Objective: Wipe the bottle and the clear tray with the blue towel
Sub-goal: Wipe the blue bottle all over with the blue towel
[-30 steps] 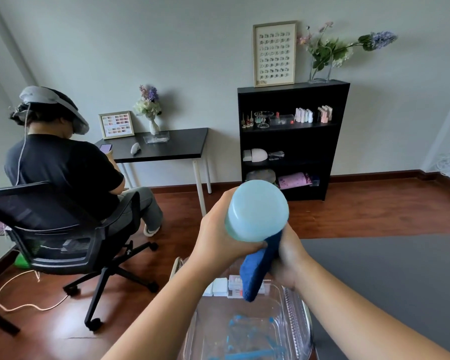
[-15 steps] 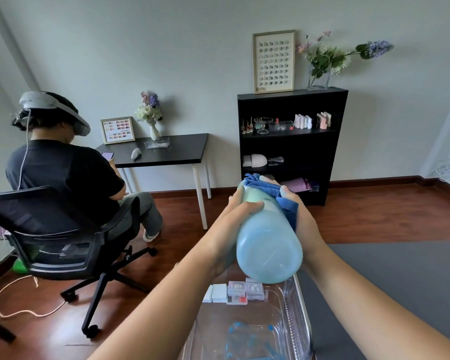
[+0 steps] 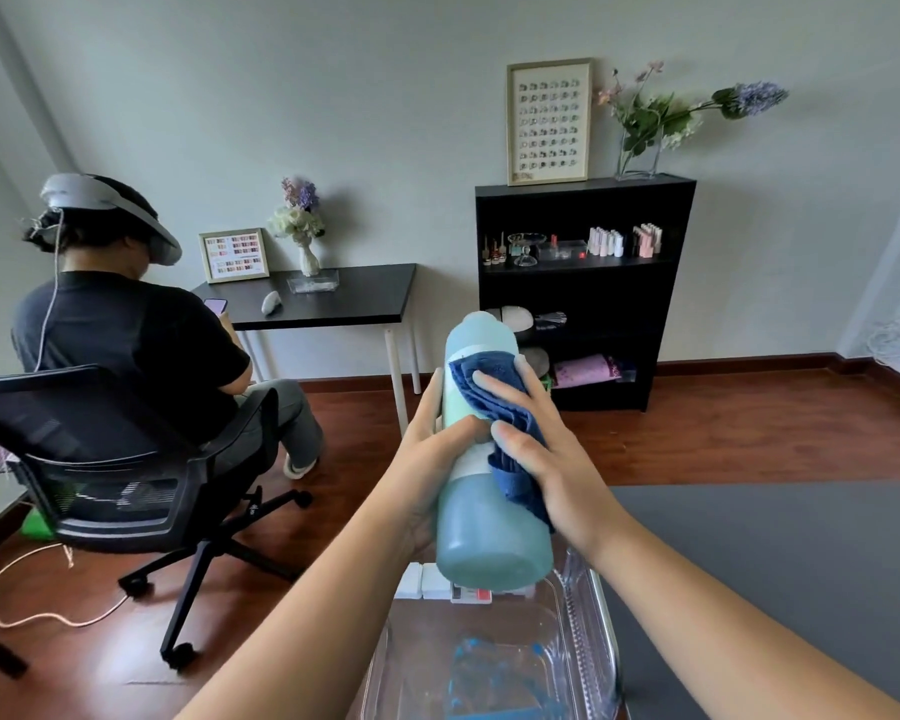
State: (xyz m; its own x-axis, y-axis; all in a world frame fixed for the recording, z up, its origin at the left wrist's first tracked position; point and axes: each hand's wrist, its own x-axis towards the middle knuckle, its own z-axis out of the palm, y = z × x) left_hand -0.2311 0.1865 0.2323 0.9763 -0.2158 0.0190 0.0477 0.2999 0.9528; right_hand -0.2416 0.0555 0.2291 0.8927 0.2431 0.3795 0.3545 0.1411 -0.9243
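A pale blue translucent bottle (image 3: 489,527) with a white label is held up in the air, nearly upright, its base toward me. My left hand (image 3: 437,449) grips its left side around the middle. My right hand (image 3: 546,449) presses a folded blue towel (image 3: 510,407) against the bottle's right side and label. Below the bottle sits the clear tray (image 3: 588,631), a see-through plastic box with ribbed walls and blue marks showing through its bottom.
Small white and red boxes (image 3: 437,584) lie just beyond the tray. A grey mat (image 3: 775,563) covers the surface at right. A person sits in a black office chair (image 3: 110,470) at left, by a black desk (image 3: 333,298). A black shelf (image 3: 583,288) stands behind.
The bottle has tipped up from pointing its base at me to nearly upright. The towel slid from the far end to the bottle's middle on the right side.
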